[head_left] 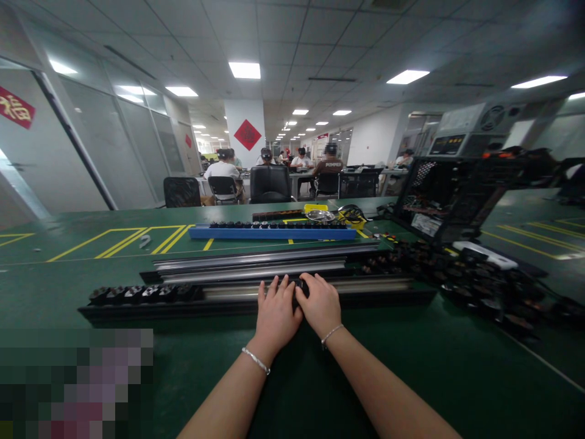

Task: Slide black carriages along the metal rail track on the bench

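Observation:
A long black tray [247, 310] with a silvery metal rail [233, 291] along its inside lies before me. Several small black parts with metal tops [146, 294] stand in a row at its left end. Stretched over the rail, the fingers of my left hand [276, 314] lie slightly apart. My right hand [322, 305] is closed on a small black part [301, 288] at the rail, its thumb near the left one. Most of that part is hidden by my fingers. Behind lie two more metal rails [256, 262] in black trays.
A blue tray [274, 233] filled with black parts lies farther back. To the right are a heap of black parts [479, 292], a white object [487, 255] and an opened computer case [450, 195]. Several people [223, 167] sit at desks beyond the green table [55, 286].

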`<state>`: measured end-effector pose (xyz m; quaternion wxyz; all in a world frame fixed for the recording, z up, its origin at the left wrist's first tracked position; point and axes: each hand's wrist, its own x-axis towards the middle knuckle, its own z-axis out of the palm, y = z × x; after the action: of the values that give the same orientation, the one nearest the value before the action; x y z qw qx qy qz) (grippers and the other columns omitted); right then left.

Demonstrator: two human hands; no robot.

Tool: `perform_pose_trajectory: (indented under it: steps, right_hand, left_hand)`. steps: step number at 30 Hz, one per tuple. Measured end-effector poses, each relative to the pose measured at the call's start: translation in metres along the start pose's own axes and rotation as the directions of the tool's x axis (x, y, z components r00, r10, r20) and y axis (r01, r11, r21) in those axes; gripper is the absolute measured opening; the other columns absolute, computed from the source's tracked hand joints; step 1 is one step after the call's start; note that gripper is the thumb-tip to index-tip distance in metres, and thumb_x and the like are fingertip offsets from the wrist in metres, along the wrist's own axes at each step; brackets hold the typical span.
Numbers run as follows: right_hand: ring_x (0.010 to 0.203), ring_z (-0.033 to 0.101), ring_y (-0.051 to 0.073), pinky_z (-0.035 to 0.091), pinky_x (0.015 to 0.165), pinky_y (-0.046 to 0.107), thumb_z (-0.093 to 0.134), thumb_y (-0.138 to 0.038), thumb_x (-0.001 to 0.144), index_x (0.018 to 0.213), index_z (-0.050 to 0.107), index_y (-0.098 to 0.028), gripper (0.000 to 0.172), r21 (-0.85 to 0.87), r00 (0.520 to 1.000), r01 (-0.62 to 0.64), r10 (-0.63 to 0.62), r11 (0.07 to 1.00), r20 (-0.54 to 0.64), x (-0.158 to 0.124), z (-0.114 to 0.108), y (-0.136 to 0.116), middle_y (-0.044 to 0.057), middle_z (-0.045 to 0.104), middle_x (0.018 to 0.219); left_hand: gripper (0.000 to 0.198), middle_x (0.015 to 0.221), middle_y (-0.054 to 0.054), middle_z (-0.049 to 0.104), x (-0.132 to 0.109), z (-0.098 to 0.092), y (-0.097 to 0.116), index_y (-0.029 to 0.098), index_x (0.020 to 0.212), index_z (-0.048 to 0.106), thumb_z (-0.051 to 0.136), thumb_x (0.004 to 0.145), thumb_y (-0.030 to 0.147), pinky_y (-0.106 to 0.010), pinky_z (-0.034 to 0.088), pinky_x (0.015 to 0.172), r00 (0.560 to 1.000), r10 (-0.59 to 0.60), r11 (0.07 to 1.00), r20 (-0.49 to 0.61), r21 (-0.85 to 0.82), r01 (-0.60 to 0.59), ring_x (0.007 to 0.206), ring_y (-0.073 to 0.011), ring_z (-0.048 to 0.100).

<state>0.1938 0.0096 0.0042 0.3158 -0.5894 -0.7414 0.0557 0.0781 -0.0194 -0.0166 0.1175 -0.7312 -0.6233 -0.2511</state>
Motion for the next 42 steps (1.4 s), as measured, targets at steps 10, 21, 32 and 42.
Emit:
perform_pose_trajectory:
  steps: [10,21,32,42]
  right_hand:
    - [0.115,0.047,0.023,0.03,0.096,0.035,0.05,-0.031,0.08,0.107,0.061,-0.023,0.03,0.007,0.997,0.006,-0.006,1.0,-0.075,0.001,0.0,0.004,0.003,0.063,0.114]
    - [0.105,0.053,0.02,0.03,0.092,0.033,0.052,-0.027,0.077,0.102,0.062,-0.023,0.027,-0.006,0.993,0.019,-0.02,1.0,-0.12,0.001,-0.003,0.007,0.004,0.067,0.104]
    - [0.102,0.053,0.02,0.029,0.091,0.034,0.052,-0.025,0.075,0.098,0.062,-0.022,0.025,-0.005,0.989,-0.007,0.006,1.0,-0.149,0.003,-0.005,0.019,0.004,0.067,0.1]
    - [0.101,0.054,0.019,0.03,0.09,0.034,0.052,-0.026,0.075,0.098,0.062,-0.022,0.025,-0.042,0.987,-0.005,-0.002,0.999,-0.158,0.004,-0.007,0.021,0.004,0.067,0.1]
  left_hand:
    - [0.043,0.136,-0.004,0.05,-0.001,0.001,-0.001,0.024,0.121,0.053,0.049,0.078,0.03,-0.05,0.02,0.109,1.0,0.014,1.0,-0.022,0.007,-0.014,0.128,-0.0263,0.038]
    - [0.045,0.136,-0.004,0.049,-0.001,0.0,-0.001,0.024,0.121,0.052,0.051,0.076,0.029,-0.051,0.018,0.11,1.0,0.017,1.0,-0.003,0.007,-0.017,0.129,-0.0258,0.037]
    - [0.047,0.136,-0.006,0.049,-0.001,0.001,-0.002,0.023,0.122,0.052,0.052,0.075,0.027,-0.052,0.017,0.11,1.0,0.02,1.0,-0.011,0.013,-0.02,0.129,-0.026,0.037]
    - [0.047,0.137,-0.005,0.048,-0.001,0.0,-0.002,0.023,0.122,0.051,0.05,0.076,0.027,-0.052,0.015,0.111,1.0,0.015,1.0,-0.002,0.014,-0.015,0.129,-0.026,0.036]
